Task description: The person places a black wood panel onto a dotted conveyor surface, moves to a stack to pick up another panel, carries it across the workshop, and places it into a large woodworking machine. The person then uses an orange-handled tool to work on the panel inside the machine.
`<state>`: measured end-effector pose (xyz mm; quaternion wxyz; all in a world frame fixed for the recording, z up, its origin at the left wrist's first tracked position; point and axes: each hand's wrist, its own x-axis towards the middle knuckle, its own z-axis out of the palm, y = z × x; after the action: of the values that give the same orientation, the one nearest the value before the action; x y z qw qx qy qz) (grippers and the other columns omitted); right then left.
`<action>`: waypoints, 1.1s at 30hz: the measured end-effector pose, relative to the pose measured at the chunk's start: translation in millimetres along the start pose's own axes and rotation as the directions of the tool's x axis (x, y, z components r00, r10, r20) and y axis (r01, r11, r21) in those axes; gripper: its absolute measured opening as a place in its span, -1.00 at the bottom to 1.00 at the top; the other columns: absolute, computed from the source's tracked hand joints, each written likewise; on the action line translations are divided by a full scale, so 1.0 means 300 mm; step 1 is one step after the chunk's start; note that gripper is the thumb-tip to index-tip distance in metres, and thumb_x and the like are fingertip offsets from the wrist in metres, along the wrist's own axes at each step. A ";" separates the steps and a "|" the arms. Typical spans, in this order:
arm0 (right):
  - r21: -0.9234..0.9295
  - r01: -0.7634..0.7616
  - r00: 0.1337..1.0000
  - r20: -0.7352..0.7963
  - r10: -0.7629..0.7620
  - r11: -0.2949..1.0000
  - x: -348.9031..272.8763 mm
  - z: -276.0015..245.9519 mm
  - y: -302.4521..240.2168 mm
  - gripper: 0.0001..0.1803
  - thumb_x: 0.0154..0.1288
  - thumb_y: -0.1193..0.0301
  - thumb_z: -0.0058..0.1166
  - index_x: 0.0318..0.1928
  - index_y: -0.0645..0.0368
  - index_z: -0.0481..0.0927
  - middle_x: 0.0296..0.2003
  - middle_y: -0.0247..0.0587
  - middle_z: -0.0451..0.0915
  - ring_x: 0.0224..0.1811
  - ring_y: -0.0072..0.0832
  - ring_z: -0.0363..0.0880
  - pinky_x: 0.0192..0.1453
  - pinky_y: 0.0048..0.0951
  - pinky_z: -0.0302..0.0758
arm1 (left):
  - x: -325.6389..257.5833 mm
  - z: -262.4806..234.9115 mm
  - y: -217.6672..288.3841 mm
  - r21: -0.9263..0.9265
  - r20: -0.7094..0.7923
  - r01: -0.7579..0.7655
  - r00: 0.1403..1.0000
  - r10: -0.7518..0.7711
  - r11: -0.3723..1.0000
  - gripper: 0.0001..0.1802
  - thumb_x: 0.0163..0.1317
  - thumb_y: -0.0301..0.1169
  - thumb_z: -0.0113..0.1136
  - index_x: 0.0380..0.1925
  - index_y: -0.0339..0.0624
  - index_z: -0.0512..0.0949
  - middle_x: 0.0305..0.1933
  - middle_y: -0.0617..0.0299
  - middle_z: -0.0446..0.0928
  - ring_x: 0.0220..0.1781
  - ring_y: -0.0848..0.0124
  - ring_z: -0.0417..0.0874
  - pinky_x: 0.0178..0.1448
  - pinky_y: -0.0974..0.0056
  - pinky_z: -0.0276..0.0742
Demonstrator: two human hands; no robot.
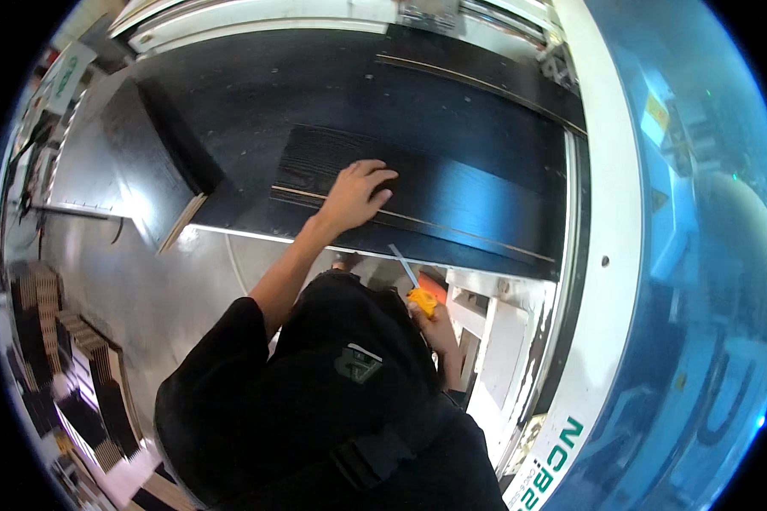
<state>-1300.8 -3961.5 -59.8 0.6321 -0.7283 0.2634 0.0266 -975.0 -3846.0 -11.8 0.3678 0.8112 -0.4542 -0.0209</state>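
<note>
My left hand (360, 196) rests on a dark wood-grain board (477, 200), near its left end, with the fingers stretched out. The board lies flat on a black work table (247, 85), and a thin pale line runs along its near edge. By the table's front edge, close to my body, my right hand (438, 327) is closed around a yellow tape measure (422, 300). A short length of its pale blade (404, 265) sticks out toward the board, apart from it.
Another dark board (477, 68) lies at the back right. Dark panels (158, 153) with pale edges jut past the table's left front. A white machine frame (614, 213) with a blue cover (699, 255) stands on the right. Stacked panels (94, 375) stand at lower left.
</note>
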 end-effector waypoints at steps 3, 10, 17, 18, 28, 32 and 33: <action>0.275 -0.054 0.942 -0.306 0.141 0.960 -0.086 -0.142 0.064 -0.67 0.53 0.16 0.18 -0.11 0.22 0.65 -0.55 -0.38 0.52 -0.59 -0.60 0.48 -0.53 -0.50 0.49 | 0.048 0.042 -0.076 0.198 0.045 -0.015 0.999 0.006 0.980 -0.37 0.24 -0.22 0.37 0.33 0.01 0.50 0.44 -0.14 0.35 0.53 -0.14 0.28 0.55 -0.22 0.20; 0.181 -0.122 0.550 -0.806 0.218 0.976 -0.356 -0.368 0.028 -0.70 0.52 0.22 0.18 -0.22 0.23 0.59 -0.61 -0.38 0.48 -0.64 -0.63 0.45 -0.57 -0.56 0.40 | 0.214 0.179 -0.122 0.367 0.165 -0.101 0.985 0.042 0.925 -0.23 0.42 0.18 0.07 0.52 0.12 0.28 0.60 -0.17 0.14 0.66 -0.12 0.06 0.62 -0.41 -0.11; 0.182 -0.425 0.852 -0.249 0.460 0.887 -0.178 -0.034 -0.169 -0.60 0.48 0.10 0.25 -0.04 0.23 0.63 -0.39 -0.40 0.57 -0.38 -0.62 0.56 -0.29 -0.50 0.51 | 0.223 0.175 -0.129 0.362 0.164 -0.169 0.980 0.116 0.917 -0.21 0.40 0.19 0.05 0.50 0.03 0.30 0.56 -0.15 0.21 0.60 -0.13 0.16 0.58 -0.42 -0.05; 0.159 -0.406 0.883 -0.187 0.431 0.900 -0.142 0.012 -0.167 -0.58 0.48 0.09 0.25 -0.03 0.23 0.63 -0.36 -0.40 0.58 -0.33 -0.62 0.57 -0.23 -0.50 0.51 | 0.232 0.167 -0.118 0.338 0.178 -0.192 0.974 0.138 0.921 -0.22 0.39 0.18 0.07 0.49 0.03 0.32 0.55 -0.15 0.23 0.60 -0.12 0.17 0.58 -0.41 -0.03; 0.079 -0.212 0.662 -0.722 0.203 0.974 0.202 -0.071 -0.529 -0.56 0.50 0.04 0.17 -0.27 0.21 0.56 -0.61 -0.47 0.43 -0.62 -0.67 0.42 -0.54 -0.53 0.43 | 0.392 0.146 -0.211 -0.004 0.240 -0.216 0.948 0.211 0.976 -0.27 0.29 -0.06 0.31 0.43 0.02 0.38 0.51 -0.17 0.25 0.63 -0.10 0.12 0.65 -0.25 -0.01; 0.070 -0.245 0.742 -0.629 0.233 0.967 0.281 -0.041 -0.590 -0.54 0.47 -0.01 0.19 -0.23 0.19 0.60 -0.60 -0.50 0.42 -0.57 -0.70 0.43 -0.51 -0.56 0.42 | 0.769 0.255 -0.321 -0.028 0.083 -0.254 0.963 0.255 0.967 -0.26 0.34 -0.04 0.28 0.47 0.02 0.34 0.55 -0.14 0.19 0.66 -0.08 0.07 0.66 -0.25 -0.05; 0.070 -0.266 0.777 -0.575 0.257 0.961 0.291 -0.029 -0.593 -0.59 0.49 0.06 0.19 -0.09 0.21 0.63 -0.56 -0.49 0.45 -0.56 -0.71 0.43 -0.51 -0.57 0.41 | 0.889 0.310 -0.362 0.071 0.048 -0.244 0.969 0.242 0.967 -0.27 0.35 -0.02 0.26 0.46 0.01 0.35 0.55 -0.14 0.20 0.66 -0.08 0.06 0.66 -0.25 -0.06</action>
<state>-1154.1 -3989.2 70.9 0.5065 -0.6627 0.5412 -0.1066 -774.4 -4065.9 -66.4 0.3276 0.7622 -0.5577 0.0259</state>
